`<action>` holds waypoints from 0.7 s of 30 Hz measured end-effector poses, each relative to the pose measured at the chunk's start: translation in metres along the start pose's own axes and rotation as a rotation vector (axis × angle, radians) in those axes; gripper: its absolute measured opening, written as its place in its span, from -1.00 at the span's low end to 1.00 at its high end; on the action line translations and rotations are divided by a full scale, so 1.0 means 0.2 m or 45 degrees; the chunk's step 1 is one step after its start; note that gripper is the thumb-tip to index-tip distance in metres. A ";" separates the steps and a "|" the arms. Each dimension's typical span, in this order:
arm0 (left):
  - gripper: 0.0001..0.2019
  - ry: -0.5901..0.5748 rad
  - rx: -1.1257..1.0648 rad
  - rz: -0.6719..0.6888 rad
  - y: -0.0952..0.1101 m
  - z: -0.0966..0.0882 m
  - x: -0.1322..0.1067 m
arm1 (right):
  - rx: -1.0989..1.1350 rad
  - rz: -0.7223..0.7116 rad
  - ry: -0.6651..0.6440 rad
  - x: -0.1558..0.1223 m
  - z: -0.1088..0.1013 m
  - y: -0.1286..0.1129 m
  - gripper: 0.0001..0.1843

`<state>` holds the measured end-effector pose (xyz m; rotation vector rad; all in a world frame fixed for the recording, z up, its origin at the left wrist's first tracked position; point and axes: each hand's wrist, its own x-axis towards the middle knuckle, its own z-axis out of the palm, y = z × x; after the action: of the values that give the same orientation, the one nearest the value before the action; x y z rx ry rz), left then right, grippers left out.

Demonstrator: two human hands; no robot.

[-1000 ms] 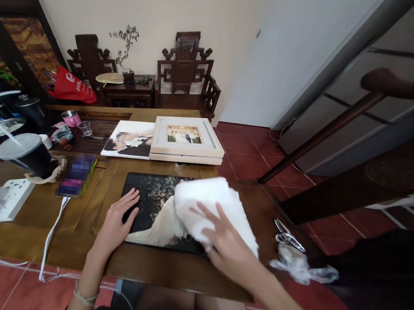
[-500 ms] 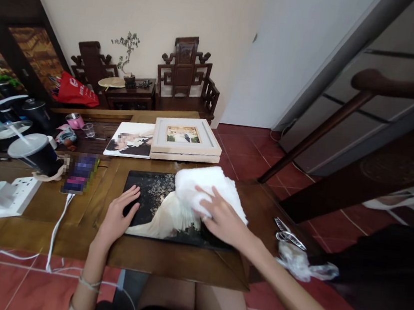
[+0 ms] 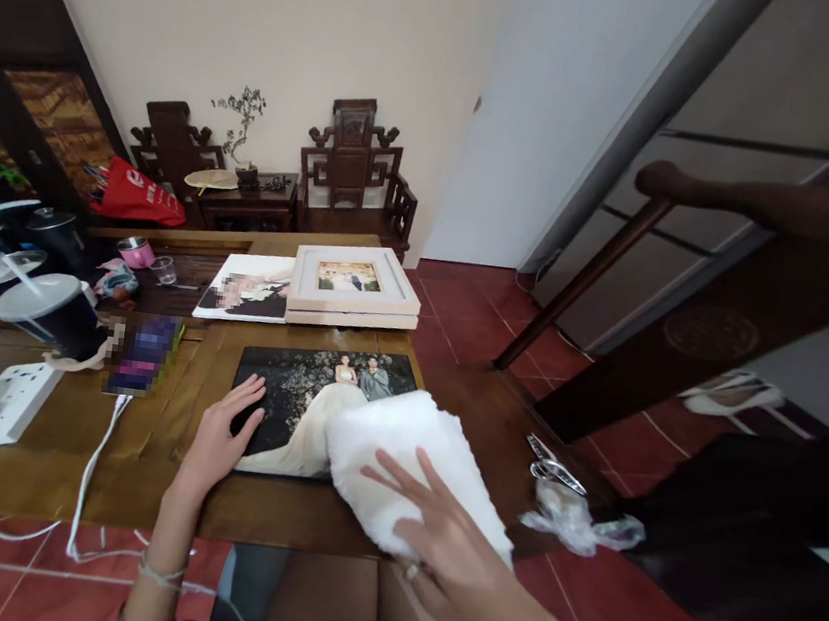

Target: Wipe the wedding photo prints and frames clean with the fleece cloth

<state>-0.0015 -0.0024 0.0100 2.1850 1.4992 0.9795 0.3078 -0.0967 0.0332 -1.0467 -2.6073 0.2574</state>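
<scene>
A dark photo panel (image 3: 284,385) with a couple in wedding clothes lies flat on the wooden table. My left hand (image 3: 223,428) rests on its left edge, fingers open and holding nothing. Over the panel's lower right part is a fluffy white cloth (image 3: 400,430), which hides that corner and hangs past the table's front edge. My right hand (image 3: 444,526) holds the cloth from above, fingers spread across it and the thumb bent in against it.
Behind the panel lie a stack of pale framed pictures (image 3: 355,288) and a white-edged photo print (image 3: 243,287). At left are a phone (image 3: 144,355), a lidded cup (image 3: 56,312) and a power strip (image 3: 2,406) with cables. Scissors (image 3: 554,466) and a clear plastic bag (image 3: 581,522) lie at right.
My right hand has drawn the cloth down toward me, from the panel's upper right to its lower right. The couple's upper bodies now show. My left hand stays on the left edge.
</scene>
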 end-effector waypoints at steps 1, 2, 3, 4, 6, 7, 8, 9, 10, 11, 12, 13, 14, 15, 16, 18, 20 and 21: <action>-0.67 -0.003 0.001 0.001 0.00 0.00 0.00 | -0.011 -0.003 -0.007 -0.01 -0.01 0.01 -0.77; -0.67 -0.002 0.000 0.004 0.00 0.00 0.00 | -0.019 0.009 -0.008 0.00 -0.02 0.03 -0.78; -0.67 0.000 -0.002 0.008 0.00 0.00 0.00 | -0.025 0.031 -0.002 0.02 -0.03 0.06 -0.78; -0.68 0.003 -0.006 0.012 0.01 0.00 0.00 | -0.030 0.056 0.011 0.06 -0.04 0.11 -0.79; -0.67 0.005 -0.014 0.016 0.02 -0.01 -0.01 | -0.043 0.098 0.051 0.17 -0.05 0.23 -0.80; -0.67 0.003 -0.018 0.013 0.02 -0.01 -0.01 | -0.049 0.117 0.085 0.23 -0.05 0.30 -0.79; -0.67 0.001 -0.020 0.009 0.02 -0.01 -0.01 | -0.055 0.145 0.116 0.30 -0.06 0.36 -0.80; -0.67 0.000 -0.021 0.003 0.03 -0.01 -0.01 | -0.062 0.184 0.141 0.36 -0.05 0.41 -0.81; -0.67 -0.001 -0.022 -0.002 0.03 -0.01 -0.01 | -0.068 0.223 0.160 0.41 -0.05 0.45 -0.82; -0.67 -0.001 -0.023 -0.007 0.03 -0.01 -0.01 | -0.073 0.258 0.172 0.45 -0.05 0.48 -0.83; -0.67 0.001 -0.024 -0.011 0.03 -0.01 -0.01 | -0.076 0.285 0.176 0.47 -0.05 0.50 -0.83; -0.67 0.004 -0.025 -0.016 0.03 -0.01 -0.01 | -0.079 0.297 0.178 0.47 -0.04 0.50 -0.83; -0.67 0.008 -0.026 -0.021 0.04 -0.01 -0.01 | -0.078 0.292 0.177 0.46 -0.04 0.48 -0.83; -0.67 0.011 -0.026 -0.025 0.04 -0.01 -0.01 | -0.075 0.272 0.173 0.42 -0.03 0.45 -0.83; -0.67 0.014 -0.026 -0.027 0.04 -0.01 -0.01 | -0.072 0.247 0.173 0.37 -0.03 0.40 -0.83; -0.67 0.015 -0.023 -0.025 0.04 -0.01 -0.01 | -0.064 0.178 0.174 0.24 -0.02 0.29 -0.81; -0.67 0.011 -0.018 -0.020 0.04 0.00 -0.01 | -0.052 0.135 0.171 0.10 -0.01 0.18 -0.81; -0.67 0.010 -0.016 -0.016 0.04 0.00 -0.01 | -0.036 0.106 0.149 0.04 -0.01 0.13 -0.81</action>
<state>0.0027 -0.0072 0.0142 2.1628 1.5045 0.9916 0.3199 -0.0718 0.0303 -1.1465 -2.4737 0.1731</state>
